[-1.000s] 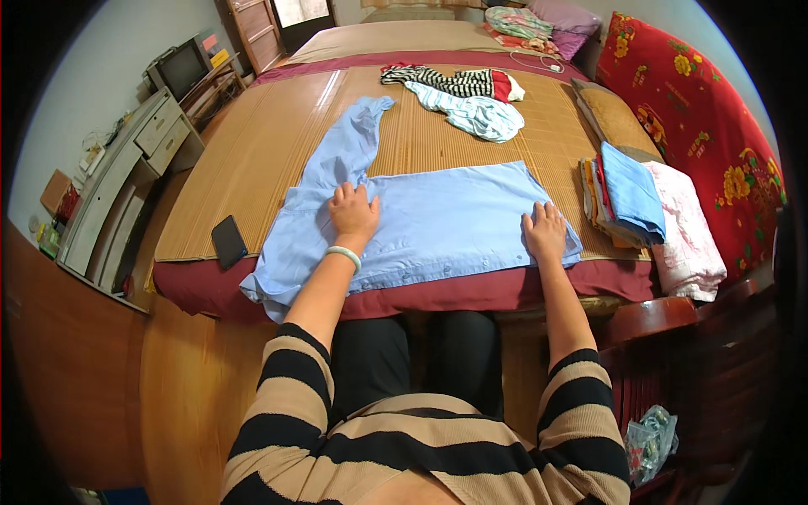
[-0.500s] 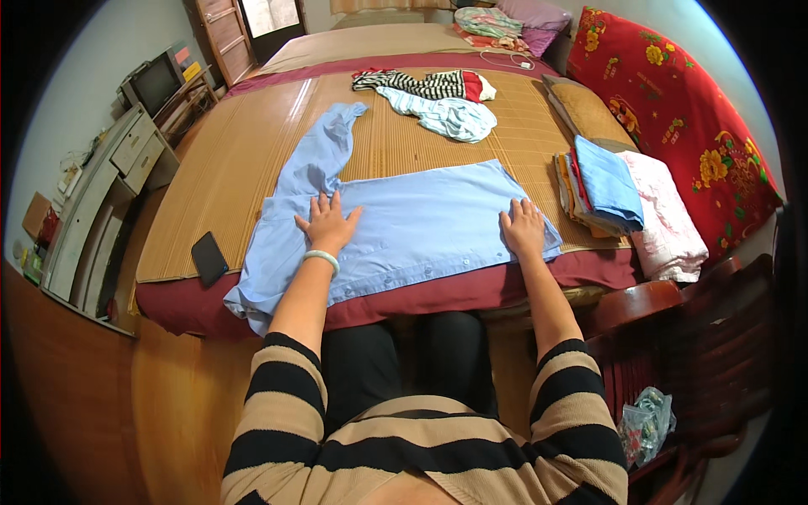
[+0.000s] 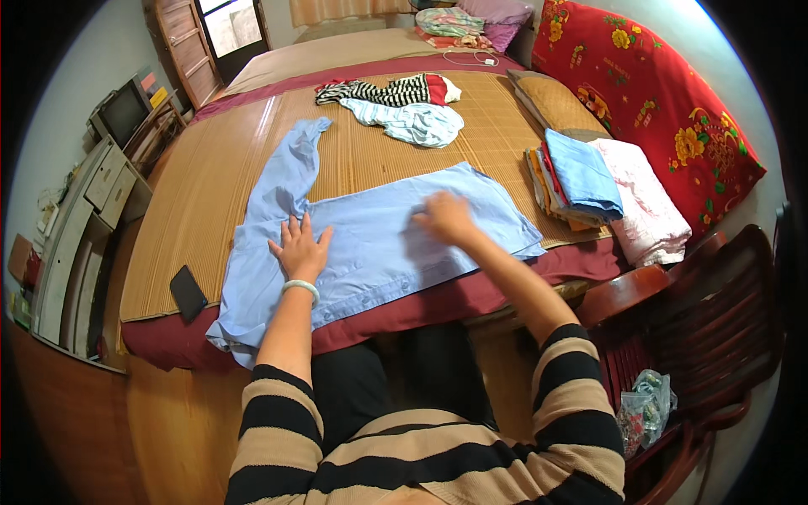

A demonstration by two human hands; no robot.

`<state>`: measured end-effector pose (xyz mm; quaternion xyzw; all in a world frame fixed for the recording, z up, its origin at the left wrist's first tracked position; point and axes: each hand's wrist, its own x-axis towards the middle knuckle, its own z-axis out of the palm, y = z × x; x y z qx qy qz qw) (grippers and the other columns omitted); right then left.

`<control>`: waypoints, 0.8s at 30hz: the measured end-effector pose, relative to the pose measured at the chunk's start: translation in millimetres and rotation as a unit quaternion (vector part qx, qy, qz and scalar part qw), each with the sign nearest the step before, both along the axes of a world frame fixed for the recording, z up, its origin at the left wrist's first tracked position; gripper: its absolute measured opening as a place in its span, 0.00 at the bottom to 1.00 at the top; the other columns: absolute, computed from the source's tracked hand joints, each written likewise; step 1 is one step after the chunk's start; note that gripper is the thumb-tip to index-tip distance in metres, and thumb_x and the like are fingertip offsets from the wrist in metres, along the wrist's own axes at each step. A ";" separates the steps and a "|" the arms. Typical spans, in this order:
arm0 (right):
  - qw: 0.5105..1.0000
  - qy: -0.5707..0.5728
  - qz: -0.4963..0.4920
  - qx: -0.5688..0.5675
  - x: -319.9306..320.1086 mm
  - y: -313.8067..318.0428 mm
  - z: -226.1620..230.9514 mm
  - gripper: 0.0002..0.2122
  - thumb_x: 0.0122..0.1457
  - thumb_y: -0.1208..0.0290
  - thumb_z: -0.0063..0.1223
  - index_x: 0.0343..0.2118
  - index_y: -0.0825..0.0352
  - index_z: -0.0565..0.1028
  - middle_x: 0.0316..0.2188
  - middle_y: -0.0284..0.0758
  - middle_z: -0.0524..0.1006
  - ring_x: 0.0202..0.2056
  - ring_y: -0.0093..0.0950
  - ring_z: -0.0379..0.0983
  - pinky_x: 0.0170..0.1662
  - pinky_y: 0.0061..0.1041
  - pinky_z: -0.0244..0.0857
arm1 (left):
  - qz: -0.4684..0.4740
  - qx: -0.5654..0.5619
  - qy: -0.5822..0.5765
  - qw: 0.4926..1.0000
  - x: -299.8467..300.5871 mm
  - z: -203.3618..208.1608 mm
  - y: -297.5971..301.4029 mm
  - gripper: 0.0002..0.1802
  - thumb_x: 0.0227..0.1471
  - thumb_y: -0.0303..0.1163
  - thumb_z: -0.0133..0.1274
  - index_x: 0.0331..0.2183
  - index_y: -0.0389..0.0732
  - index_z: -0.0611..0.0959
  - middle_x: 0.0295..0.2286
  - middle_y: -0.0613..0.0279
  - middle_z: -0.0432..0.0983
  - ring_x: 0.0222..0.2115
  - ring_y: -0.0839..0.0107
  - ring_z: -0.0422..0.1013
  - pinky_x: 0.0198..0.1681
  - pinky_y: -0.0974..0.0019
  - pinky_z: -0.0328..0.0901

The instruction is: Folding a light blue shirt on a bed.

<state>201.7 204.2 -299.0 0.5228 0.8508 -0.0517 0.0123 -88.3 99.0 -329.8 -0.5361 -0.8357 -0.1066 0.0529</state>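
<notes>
A light blue button-up shirt point(image 3: 379, 227) lies spread on the bed's edge, one sleeve point(image 3: 282, 168) stretched away toward the far side. Flat on the shirt near the base of that sleeve rests my left hand point(image 3: 301, 250), fingers spread, a pale bangle point(image 3: 301, 290) on its wrist. My right hand point(image 3: 446, 219) is over the middle of the shirt, blurred by motion. Its fingers look loosely apart with nothing visible in them, and a shadow falls on the cloth beside it. Whether it touches the cloth I cannot tell.
A black phone point(image 3: 188, 293) lies left of the shirt. Right of it are a stack of folded clothes point(image 3: 581, 177) and a folded pink cloth point(image 3: 644, 202). Crumpled striped clothes point(image 3: 404, 105) lie farther back on the mat. A wooden chair point(image 3: 699, 311) holds a plastic bag point(image 3: 648, 408).
My right hand has lifted from the shirt's right end and moved left over its middle. My left hand stays flat on the same part of the shirt. The whole view has shifted slightly.
</notes>
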 end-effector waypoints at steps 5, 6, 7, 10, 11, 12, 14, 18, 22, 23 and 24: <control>0.959 0.162 0.234 0.016 -85.4 -63.7 -30.1 0.30 0.61 0.45 0.41 0.59 0.62 0.65 0.62 0.42 0.61 0.64 0.38 0.54 0.63 0.52 0.45 | -0.011 0.026 0.011 1.000 -3.3 -5.7 1.0 0.40 0.57 0.62 0.39 0.62 0.48 0.63 0.63 0.53 0.54 0.65 0.54 0.47 0.63 0.34 0.37; 0.955 0.157 0.250 0.020 -88.0 -63.7 -33.1 0.30 0.62 0.46 0.41 0.61 0.61 0.63 0.64 0.42 0.59 0.65 0.39 0.51 0.65 0.50 0.42 | -0.016 0.026 0.010 0.999 -1.6 -6.4 3.0 0.39 0.57 0.62 0.39 0.62 0.48 0.63 0.63 0.53 0.54 0.65 0.54 0.47 0.63 0.34 0.37; 0.950 0.152 0.272 0.021 -94.2 -63.5 -36.8 0.30 0.62 0.47 0.41 0.63 0.60 0.61 0.65 0.42 0.56 0.67 0.39 0.47 0.67 0.47 0.39 | -0.014 0.025 0.013 1.000 -5.5 -6.9 1.0 0.39 0.57 0.62 0.39 0.62 0.48 0.63 0.63 0.53 0.54 0.65 0.54 0.47 0.63 0.34 0.37; 0.965 0.154 0.204 0.059 -72.0 -18.1 -52.3 0.31 0.62 0.45 0.38 0.63 0.60 0.61 0.65 0.42 0.56 0.67 0.37 0.49 0.66 0.47 0.40 | -0.016 0.024 0.012 1.000 -0.4 -9.2 6.1 0.39 0.57 0.62 0.40 0.62 0.48 0.63 0.63 0.53 0.54 0.65 0.55 0.47 0.63 0.34 0.37; 0.971 0.147 0.174 0.067 -61.0 -1.5 -53.5 0.31 0.62 0.45 0.37 0.63 0.61 0.61 0.65 0.42 0.56 0.67 0.37 0.48 0.66 0.46 0.40 | -0.013 0.021 0.014 1.000 -0.3 -7.4 5.2 0.39 0.57 0.62 0.40 0.62 0.49 0.63 0.63 0.54 0.54 0.65 0.55 0.47 0.63 0.34 0.37; 0.977 0.138 0.141 0.076 -44.6 16.6 -53.9 0.31 0.63 0.45 0.37 0.63 0.61 0.61 0.66 0.42 0.55 0.67 0.37 0.48 0.66 0.45 0.40 | -0.012 0.018 0.015 1.000 1.3 -7.3 6.0 0.39 0.57 0.62 0.40 0.62 0.49 0.63 0.63 0.54 0.54 0.65 0.55 0.47 0.63 0.34 0.37; 0.989 0.113 0.063 0.078 -8.6 51.3 -51.7 0.30 0.63 0.46 0.36 0.63 0.61 0.61 0.66 0.41 0.55 0.67 0.36 0.48 0.67 0.45 0.39 | -0.011 0.021 0.016 1.000 0.3 -7.2 6.0 0.39 0.57 0.62 0.40 0.62 0.50 0.63 0.63 0.54 0.54 0.65 0.55 0.47 0.63 0.34 0.37; 0.978 0.113 -0.108 0.137 73.7 91.7 -66.2 0.31 0.62 0.45 0.38 0.62 0.61 0.62 0.65 0.43 0.56 0.66 0.37 0.50 0.67 0.44 0.41 | -0.015 0.031 0.016 0.999 -1.7 -9.9 8.1 0.38 0.57 0.61 0.41 0.62 0.50 0.64 0.63 0.54 0.54 0.65 0.55 0.47 0.63 0.34 0.36; 0.969 0.103 -0.172 0.144 97.0 93.8 -68.7 0.32 0.61 0.43 0.39 0.63 0.60 0.61 0.65 0.42 0.56 0.66 0.37 0.51 0.67 0.42 0.40 | -0.010 0.028 0.017 0.999 -3.6 -10.5 5.0 0.38 0.57 0.61 0.41 0.62 0.50 0.63 0.63 0.54 0.54 0.65 0.55 0.47 0.63 0.34 0.36; 0.968 0.093 -0.184 0.143 97.5 93.5 -68.3 0.32 0.61 0.43 0.39 0.63 0.60 0.61 0.65 0.42 0.56 0.66 0.37 0.51 0.67 0.41 0.41 | -0.010 0.028 0.017 0.999 -2.8 -10.1 5.0 0.38 0.57 0.61 0.41 0.62 0.50 0.63 0.63 0.54 0.54 0.65 0.55 0.47 0.63 0.34 0.37; 0.967 0.082 -0.196 0.143 98.6 93.0 -67.9 0.33 0.61 0.43 0.39 0.63 0.60 0.61 0.65 0.42 0.56 0.66 0.37 0.51 0.67 0.40 0.41 | -0.010 0.027 0.018 0.999 -1.8 -9.9 5.1 0.39 0.57 0.62 0.41 0.62 0.50 0.63 0.63 0.54 0.54 0.65 0.55 0.47 0.63 0.34 0.37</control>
